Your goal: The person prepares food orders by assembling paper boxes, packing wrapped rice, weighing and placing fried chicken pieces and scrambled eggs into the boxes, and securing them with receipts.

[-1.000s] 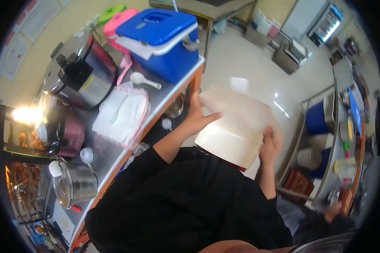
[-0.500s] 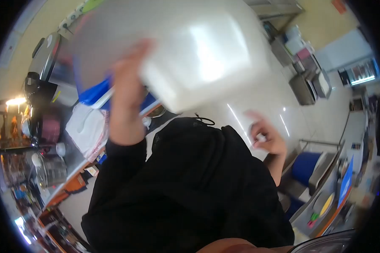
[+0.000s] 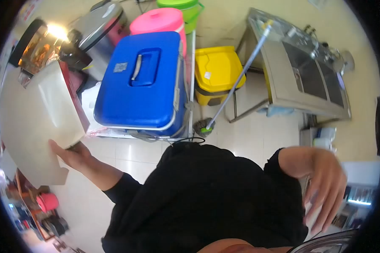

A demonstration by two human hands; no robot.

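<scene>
My left hand (image 3: pixel 73 155) is closed on the lower edge of a cardboard box (image 3: pixel 38 109), off-white on the face toward me and red along one side. The box is held out at the far left, its flaps loose. Most of my left fingers are hidden behind it. On the right, my right hand (image 3: pixel 327 183) hangs with its back toward me and its fingers stretched downward, slightly blurred. Nothing shows in it, though the palm is hidden.
A blue cooler box (image 3: pixel 109 97) stands on a table ahead, beside pink (image 3: pixel 156 21) and green (image 3: pixel 183 5) containers. A yellow bin (image 3: pixel 217 69), a mop (image 3: pixel 240 78) and a steel sink (image 3: pixel 283 84) are to the right. A lit display case (image 3: pixel 40 50) is at the left.
My view has turned toward the table and sink. My left hand has carried the box from in front of me to the left. My right hand has lowered, and the small white thing in it no longer shows.
</scene>
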